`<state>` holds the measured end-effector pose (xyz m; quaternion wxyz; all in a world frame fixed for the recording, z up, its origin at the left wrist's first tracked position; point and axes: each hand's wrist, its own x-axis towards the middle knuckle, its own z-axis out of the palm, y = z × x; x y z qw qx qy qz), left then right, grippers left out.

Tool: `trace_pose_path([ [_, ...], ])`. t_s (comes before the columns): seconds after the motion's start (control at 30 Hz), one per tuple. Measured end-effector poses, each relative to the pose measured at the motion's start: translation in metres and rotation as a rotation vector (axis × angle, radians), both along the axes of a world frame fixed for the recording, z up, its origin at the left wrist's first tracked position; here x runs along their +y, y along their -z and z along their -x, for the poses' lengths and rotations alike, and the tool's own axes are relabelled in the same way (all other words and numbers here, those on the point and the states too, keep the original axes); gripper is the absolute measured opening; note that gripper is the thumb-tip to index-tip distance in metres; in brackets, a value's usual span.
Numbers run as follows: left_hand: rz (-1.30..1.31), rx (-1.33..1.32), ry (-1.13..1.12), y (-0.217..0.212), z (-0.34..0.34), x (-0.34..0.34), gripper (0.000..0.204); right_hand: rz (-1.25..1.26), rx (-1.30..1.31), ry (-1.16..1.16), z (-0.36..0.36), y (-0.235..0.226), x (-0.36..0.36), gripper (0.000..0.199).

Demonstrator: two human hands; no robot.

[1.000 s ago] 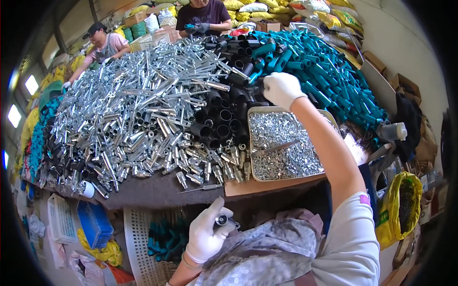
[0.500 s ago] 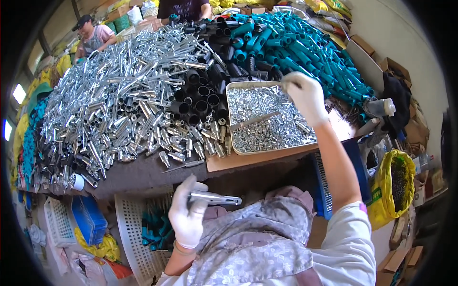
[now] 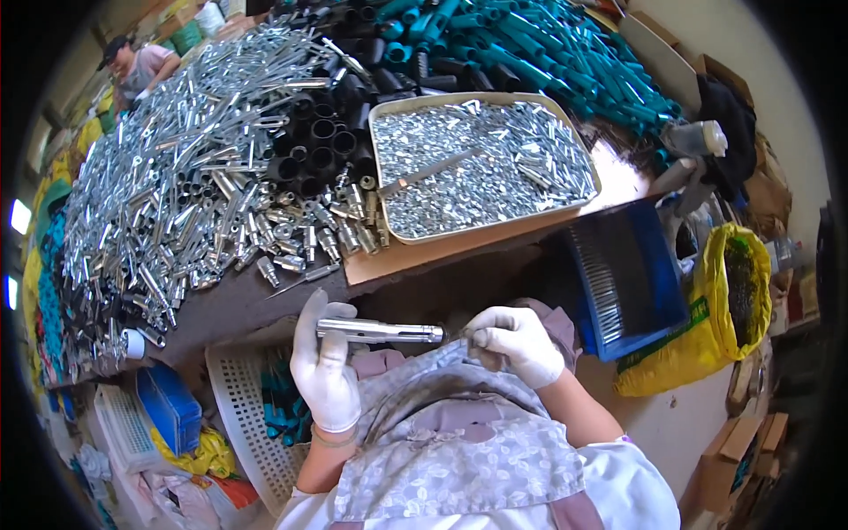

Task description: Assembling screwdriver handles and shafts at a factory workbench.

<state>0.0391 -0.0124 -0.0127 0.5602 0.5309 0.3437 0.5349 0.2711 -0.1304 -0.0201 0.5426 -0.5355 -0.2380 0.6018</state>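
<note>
My left hand (image 3: 329, 389), in a white glove, is closed round a shiny slotted metal tube (image 3: 389, 332). The tube lies nearly level above my lap, its slotted end pointing right. Close to that end, but apart from it, is my gloved right hand (image 3: 519, 344), thumb and fingers pinched together. Whatever sits in the pinch is too small to make out. Beyond my hands, a cream-rimmed tray (image 3: 495, 229) holds many small metal pieces, with a flat metal strip (image 3: 433, 172) lying across them.
Heaped on the bench are silver metal parts (image 3: 177, 168), black sleeves (image 3: 322, 146) and teal tubes (image 3: 530, 53). A thin pointed tool (image 3: 305, 279) lies near the bench edge. A blue crate (image 3: 658, 265) and yellow sack (image 3: 667, 364) stand right; a white perforated basket (image 3: 243, 397) left. Another person (image 3: 141, 66) works far left.
My right hand has come from over the tray down to the slotted end of the tube. The left hand keeps the tube, now raised slightly and turned more level. The view has tilted down.
</note>
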Motion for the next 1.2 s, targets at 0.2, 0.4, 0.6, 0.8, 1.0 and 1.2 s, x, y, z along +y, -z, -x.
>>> trace_pose_path([
  [0.2,0.079,0.049,0.12,0.008,-0.012,-0.017,0.06,-0.166,0.227,-0.045,0.001,0.021,-0.005,0.047],
  [0.4,-0.038,0.437,0.287,0.011,-0.007,-0.008,0.028,-0.076,0.154,-0.06,-0.004,0.015,-0.017,0.049],
  [0.6,-0.805,0.88,0.598,-0.001,-0.025,0.006,0.046,-0.142,-0.007,-0.115,-0.007,0.031,-0.018,0.036],
  [0.8,-0.913,0.991,0.728,-0.003,-0.04,0.007,0.044,-0.131,-0.166,-0.178,0.008,0.034,-0.024,0.03],
  [1.0,-0.905,0.875,0.66,0.002,-0.055,-0.004,0.033,-0.346,-0.496,-0.216,-0.054,0.026,-0.025,0.037],
  [1.2,-0.581,0.828,0.57,-0.001,-0.055,-0.011,0.025,-0.053,-0.718,0.902,-0.245,0.138,-0.03,0.018],
])
